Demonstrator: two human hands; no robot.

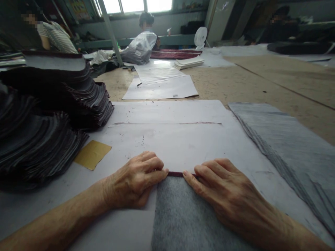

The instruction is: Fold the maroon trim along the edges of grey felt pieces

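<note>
Your left hand (133,181) and right hand (222,191) both pinch the felt's (180,216) maroon edge (176,174) on white paper (170,139); fold just started, unpressed; stack (52,115) waits.

Daylight from the windows (136,5) at the far wall blows out to white on my feed, and the white sheets (162,87) glare. The dark stack (39,132) on the left loses detail in shadow. Edges bend and soften; the background is hazy.
</note>
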